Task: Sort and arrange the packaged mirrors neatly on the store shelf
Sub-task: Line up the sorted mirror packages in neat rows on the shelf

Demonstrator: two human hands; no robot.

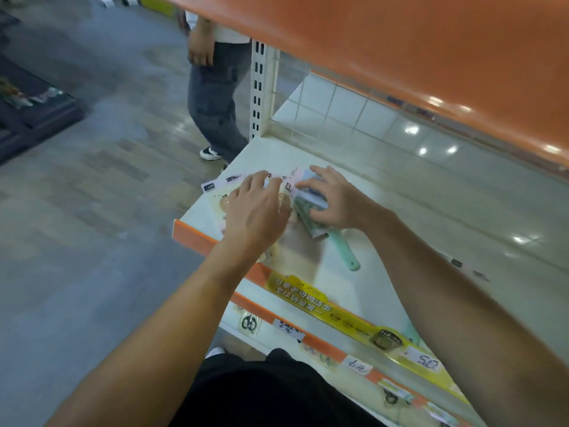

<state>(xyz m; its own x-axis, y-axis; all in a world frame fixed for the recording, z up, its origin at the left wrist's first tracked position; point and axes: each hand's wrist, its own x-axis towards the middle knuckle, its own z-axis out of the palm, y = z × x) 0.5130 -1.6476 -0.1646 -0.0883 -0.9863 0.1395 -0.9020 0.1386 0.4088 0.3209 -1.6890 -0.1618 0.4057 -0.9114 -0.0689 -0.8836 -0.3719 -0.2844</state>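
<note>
On the cream store shelf (385,217), close to its left end, both hands work over a small cluster of packaged mirrors (246,183) that lie flat and overlap, their white header cards toward the back. Left hand (255,211) lies palm down on the cream-coloured packs, its fingers (261,180) straight and a little spread, the tips touching the header cards. Right hand (335,201) is just beside it, fingers (320,175) curled over a blue-green pack (308,195), the thumb against the pack's near side. A mint-green handle (349,252) sticks out from under that hand toward the shelf's front edge. Motion blur softens the packs, so how many there are cannot be told. Along the front edge runs an orange strip (191,235) with a yellow printed banner (308,297) and handwritten price tags (357,363). An orange upper shelf (400,50) overhangs. Beyond the white slotted upright (258,87) another person (215,97) in grey trousers stands on the grey floor (77,195)
</note>
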